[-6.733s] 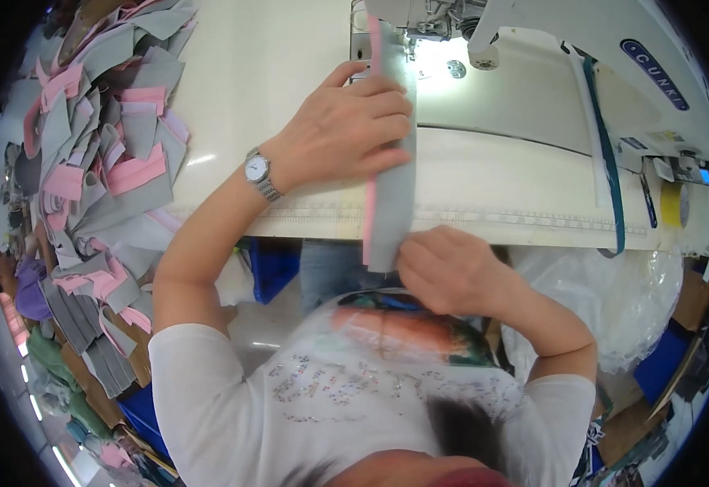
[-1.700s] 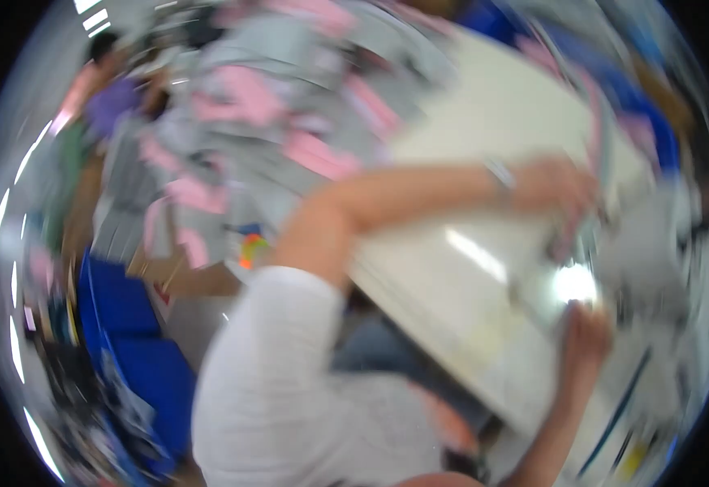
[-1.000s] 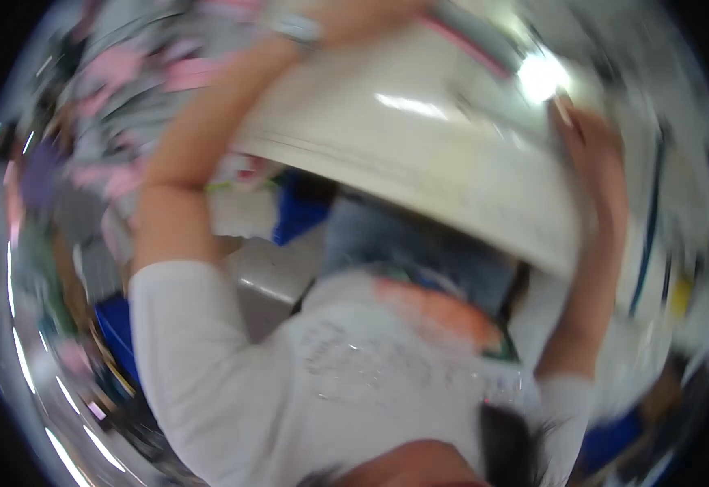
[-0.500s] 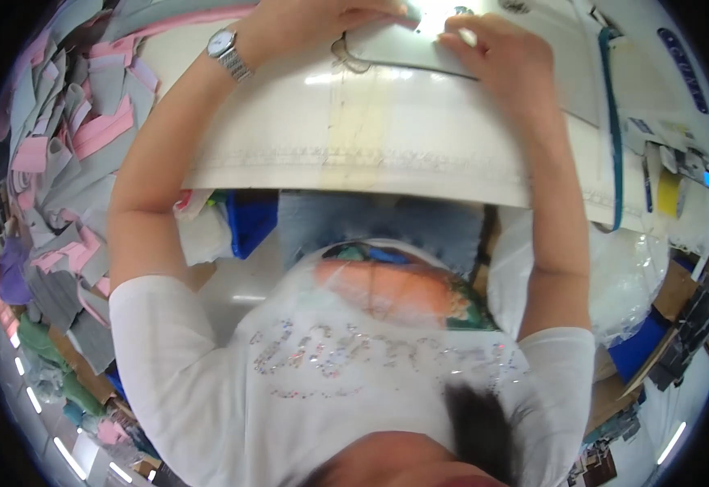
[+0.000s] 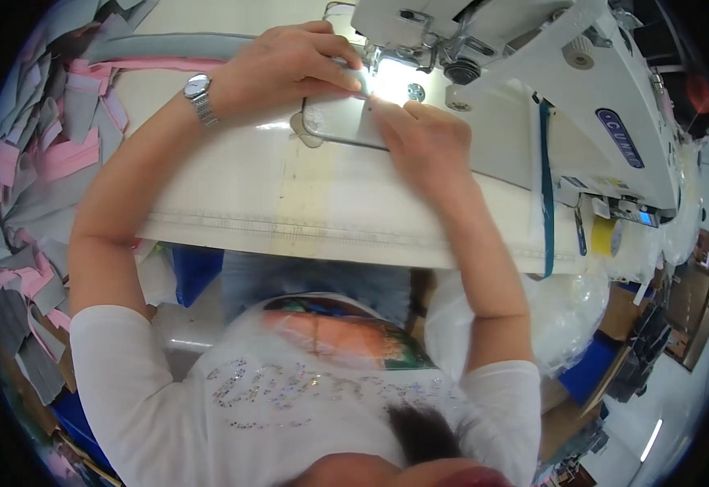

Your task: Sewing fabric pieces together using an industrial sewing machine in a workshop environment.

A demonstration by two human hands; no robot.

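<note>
My left hand (image 5: 289, 65), with a silver wristwatch, lies on the metal bed plate (image 5: 334, 122) of a white sewing machine (image 5: 533, 73). A long grey and pink fabric strip (image 5: 159, 53) runs from the left under this hand toward the needle area (image 5: 379, 61). My right hand (image 5: 419, 138) comes from the near side. Its fingertips meet the left hand's fingertips at the strip's small pink end, right under the lit presser foot. Most of the strip's end is hidden by the fingers.
A heap of grey and pink fabric pieces (image 5: 38, 162) covers the table's left side. The white table (image 5: 289, 203) has a measuring scale along its front edge. A teal ribbon (image 5: 546, 187) hangs at the right, beside a yellow tape roll (image 5: 607, 235) and clear plastic bags (image 5: 565, 316).
The view swung and blurred, then settled over the machine. Both hands went from the table's front edge up to the needle plate, and the strip now lies flat behind my left hand.
</note>
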